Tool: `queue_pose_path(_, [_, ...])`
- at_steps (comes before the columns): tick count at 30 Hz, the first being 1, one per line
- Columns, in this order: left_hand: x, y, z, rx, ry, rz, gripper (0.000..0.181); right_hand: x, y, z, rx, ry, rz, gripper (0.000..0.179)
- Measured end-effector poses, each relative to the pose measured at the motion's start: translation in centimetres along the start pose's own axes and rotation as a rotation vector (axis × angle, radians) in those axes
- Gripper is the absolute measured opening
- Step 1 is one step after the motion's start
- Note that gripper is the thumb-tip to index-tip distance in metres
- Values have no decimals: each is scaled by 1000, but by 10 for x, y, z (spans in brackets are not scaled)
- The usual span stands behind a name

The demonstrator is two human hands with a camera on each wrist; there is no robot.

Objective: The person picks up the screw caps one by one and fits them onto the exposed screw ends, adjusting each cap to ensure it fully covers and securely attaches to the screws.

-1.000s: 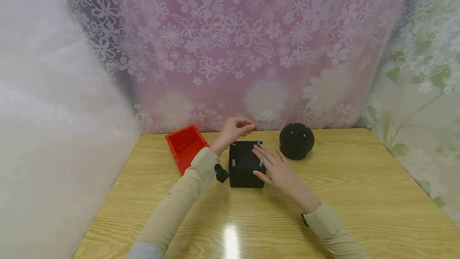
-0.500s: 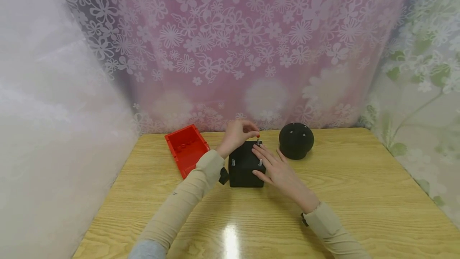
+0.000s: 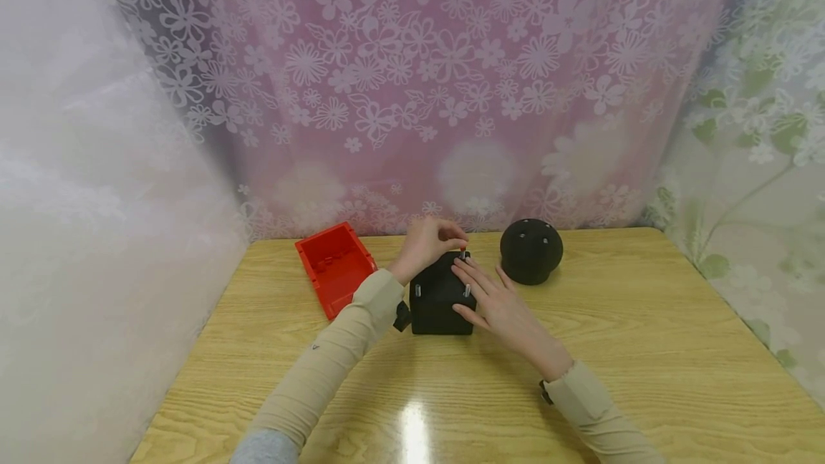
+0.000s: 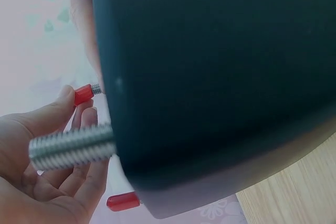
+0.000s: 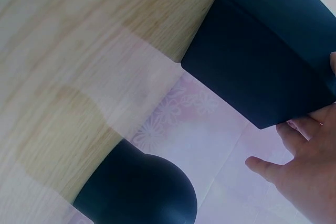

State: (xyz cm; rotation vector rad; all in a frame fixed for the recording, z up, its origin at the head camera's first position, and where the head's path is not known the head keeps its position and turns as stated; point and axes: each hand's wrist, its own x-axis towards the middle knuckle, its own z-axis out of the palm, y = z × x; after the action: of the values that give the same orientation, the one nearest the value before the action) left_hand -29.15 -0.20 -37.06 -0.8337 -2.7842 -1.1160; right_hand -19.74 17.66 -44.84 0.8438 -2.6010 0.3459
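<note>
A black block (image 3: pixel 441 315) stands on the table with threaded metal studs (image 4: pixel 73 148) on its upper face. Thumb and fingers of my left hand (image 3: pixel 424 248) pinch a small red cap (image 4: pixel 83 94) at the tip of the far right stud, whose threads show below the cap. Another red cap (image 4: pixel 123 201) covers a second stud, hidden behind the left hand in the head view. My right hand (image 3: pixel 505 312) rests on the block's right side, its fingers extended over the top near the studs.
To the left lies a red open box (image 3: pixel 341 279), tilted in angle, with small red pieces inside. A black rounded object (image 3: pixel 531 253) with several metal studs on top stands right of the block. Flowered curtains (image 3: pixel 451 92) hang behind the wooden table (image 3: pixel 490 407).
My left hand has moved slightly right and down, bringing the red cap from beyond the block onto the far right stud's tip. The right hand stays in place.
</note>
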Motion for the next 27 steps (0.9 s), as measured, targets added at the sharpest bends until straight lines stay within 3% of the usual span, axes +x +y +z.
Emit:
queue_pose_path(14, [-4, 5, 2, 9, -70, -28, 19, 0, 1, 1, -22, 37, -24, 72])
queue_pose_path(22, [-3, 3, 2, 16, -66, -8, 21, 0, 0, 0, -16, 6, -7, 71])
queue_pose_path(27, [-2, 0, -6, -68, -20, -1, 25, 0, 1, 0, -7, -20, 9, 72])
